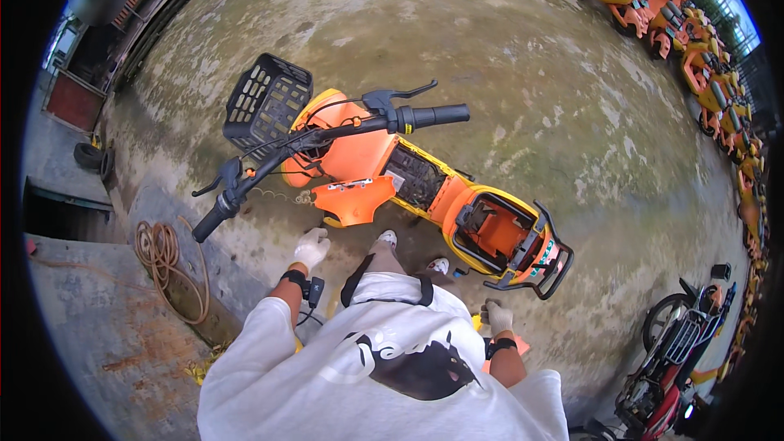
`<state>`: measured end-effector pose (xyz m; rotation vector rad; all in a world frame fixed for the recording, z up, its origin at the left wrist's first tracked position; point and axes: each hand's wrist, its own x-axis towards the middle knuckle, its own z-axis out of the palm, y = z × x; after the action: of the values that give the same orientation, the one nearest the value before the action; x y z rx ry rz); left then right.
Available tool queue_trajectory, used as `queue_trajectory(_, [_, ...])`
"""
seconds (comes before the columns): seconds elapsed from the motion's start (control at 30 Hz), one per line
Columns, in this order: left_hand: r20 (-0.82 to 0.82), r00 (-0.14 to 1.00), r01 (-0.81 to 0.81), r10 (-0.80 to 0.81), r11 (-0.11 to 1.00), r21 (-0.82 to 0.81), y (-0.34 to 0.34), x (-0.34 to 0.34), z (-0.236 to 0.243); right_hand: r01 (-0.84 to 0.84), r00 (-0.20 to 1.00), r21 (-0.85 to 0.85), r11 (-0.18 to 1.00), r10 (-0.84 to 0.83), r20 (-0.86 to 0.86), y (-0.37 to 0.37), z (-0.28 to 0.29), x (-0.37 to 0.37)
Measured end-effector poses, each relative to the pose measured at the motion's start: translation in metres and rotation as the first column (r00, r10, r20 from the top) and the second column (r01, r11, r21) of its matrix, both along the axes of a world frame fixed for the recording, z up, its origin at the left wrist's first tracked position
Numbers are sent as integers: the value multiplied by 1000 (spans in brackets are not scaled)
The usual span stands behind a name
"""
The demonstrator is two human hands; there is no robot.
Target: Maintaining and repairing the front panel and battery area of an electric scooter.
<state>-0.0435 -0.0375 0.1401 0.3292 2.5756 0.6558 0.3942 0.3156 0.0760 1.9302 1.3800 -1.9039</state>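
Note:
An orange and yellow scooter [359, 147] stands crosswise before me, with a black handlebar [429, 114], front basket [261, 102], opened footboard compartment [412, 180] and seat opening [500, 231]. A loose orange panel [351, 198] hangs at its near side, with a coiled wire beside it. My left hand [312, 247], in a white glove, is below the handlebar's left end, fingers loosely curled and apart, holding nothing visible. My right hand [496, 316], also gloved, is at my side below the scooter's rear, fingers loosely bent and apart. Yellow and orange pieces are partly hidden behind my body.
A coiled hose [158, 265] lies at left beside a dark recess [57, 215]. Tires [88, 157] rest farther back. Rows of orange scooters [633, 4] line the right and far edges. A red and black motorbike [678, 343] is at lower right.

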Motion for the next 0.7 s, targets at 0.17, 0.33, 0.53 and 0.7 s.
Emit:
queue_trajectory(0.17, [197, 977, 73, -76, 997, 25, 27, -41, -21, 112, 990, 4, 994, -112, 85, -39, 12, 16])
queue_trajectory(0.33, [321, 916, 276, -240, 958, -71, 73, -76, -46, 280, 954, 11, 960, -280, 111, -96, 49, 18])
queue_trajectory(0.53, [556, 793, 230, -247, 968, 101, 106, -101, -86, 472, 859, 99, 876, -482, 172, -170, 107, 17])
queue_trajectory(0.7, [665, 661, 460, -349, 888, 9, 109, -120, -104, 596, 722, 136, 792, -602, 341, -281, 114, 37])
